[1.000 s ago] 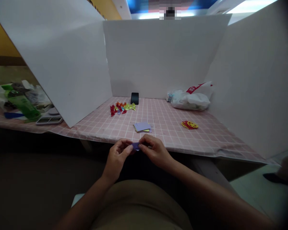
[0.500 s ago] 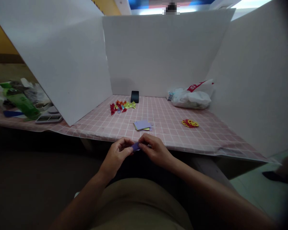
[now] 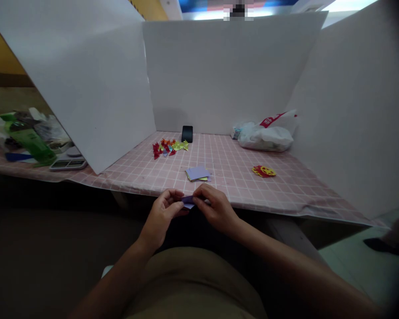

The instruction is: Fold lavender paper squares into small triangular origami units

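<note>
My left hand (image 3: 161,214) and my right hand (image 3: 216,208) meet just below the table's front edge, both pinching a small folded purple paper (image 3: 188,201). My fingers hide most of it. Straight ahead on the pink checked tablecloth (image 3: 226,155) lies a small stack of square papers (image 3: 197,173), purple on top with yellow beneath. Farther back sits a pile of small folded paper figures (image 3: 169,148) in red, orange and yellow.
White boards wall the table on three sides. A black phone (image 3: 186,134) leans at the back, a white plastic bag (image 3: 266,135) lies back right, and a red-and-yellow paper cutout (image 3: 264,171) lies right. Left of the board are a scale (image 3: 68,164) and green packaging (image 3: 31,141).
The purple paper has turned a little flatter between my fingers. Both hands stay at the same spot by the table edge.
</note>
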Demonstrator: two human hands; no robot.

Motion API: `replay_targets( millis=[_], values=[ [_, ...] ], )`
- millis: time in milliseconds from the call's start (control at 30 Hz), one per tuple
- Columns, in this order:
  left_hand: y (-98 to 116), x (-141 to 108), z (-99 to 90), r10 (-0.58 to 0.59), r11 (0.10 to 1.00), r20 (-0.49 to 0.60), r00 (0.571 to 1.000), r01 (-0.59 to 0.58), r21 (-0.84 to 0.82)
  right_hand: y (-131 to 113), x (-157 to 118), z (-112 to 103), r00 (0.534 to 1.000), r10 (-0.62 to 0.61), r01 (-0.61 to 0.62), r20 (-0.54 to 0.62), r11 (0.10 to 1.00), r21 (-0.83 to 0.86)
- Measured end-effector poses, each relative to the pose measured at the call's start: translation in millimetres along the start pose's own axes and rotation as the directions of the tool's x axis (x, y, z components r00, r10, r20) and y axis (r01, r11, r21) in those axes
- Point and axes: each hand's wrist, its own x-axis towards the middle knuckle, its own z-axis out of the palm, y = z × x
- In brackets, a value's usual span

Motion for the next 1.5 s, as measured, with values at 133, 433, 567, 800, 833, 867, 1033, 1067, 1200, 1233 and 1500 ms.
replay_targets(
  millis=[133,433,567,800,833,867,1033,1067,1200,1233,1500],
  values=[
    [0.1,1.2,2.8,0.058,0.997,-0.031,0.998,-0.056,0.053,0.4,-0.4,0.7,1.000,0.018,-0.019,0.019,0.999,0.041],
    [0.9,1.0,4.4,0.179,0.969,-0.031,0.983,-0.171,0.177,2.0,-0.8,0.8,0.999,0.000,-0.004,0.051,0.997,0.078],
    [1.4,0.5,4.0,0.186,0.969,-0.030,0.982,-0.179,0.172,3.6,0.2,0.1,0.997,-0.029,0.023,0.078,0.996,0.081],
    [3.6,-1.6,4.5,0.170,0.969,-0.013,0.985,-0.165,0.182,2.0,-2.0,-1.3,0.994,0.042,-0.051,0.098,0.995,0.085],
    [3.2,-1.8,4.4,0.168,0.970,-0.004,0.986,-0.165,0.181,1.3,-2.5,-1.2,0.992,0.085,-0.094,0.094,0.991,0.096],
    [2.5,-1.9,4.2,0.167,0.969,0.004,0.986,-0.165,0.182,0.5,-2.8,-1.0,0.987,0.130,-0.140,0.093,0.984,0.112],
    [0.3,-2.1,3.4,0.140,0.973,0.041,0.989,-0.145,0.179,-3.5,-1.4,0.0,0.948,0.299,-0.317,0.107,0.916,0.247],
    [0.5,-2.3,3.4,0.134,0.976,0.043,0.990,-0.140,0.170,-4.3,-0.7,0.0,0.939,0.324,-0.343,0.113,0.898,0.276],
    [1.9,-2.3,3.7,0.114,0.986,0.029,0.993,-0.117,0.119,-5.3,1.5,-1.1,0.923,0.349,-0.385,0.163,0.840,0.383],
    [1.7,-1.9,3.7,0.108,0.990,0.022,0.994,-0.110,0.093,-4.9,1.7,-1.5,0.924,0.337,-0.383,0.183,0.826,0.414],
    [-2.0,1.5,2.4,0.086,0.996,-0.007,0.996,-0.086,-0.037,2.4,-1.3,1.1,0.928,0.258,-0.362,0.268,0.787,0.499]
  ],
)
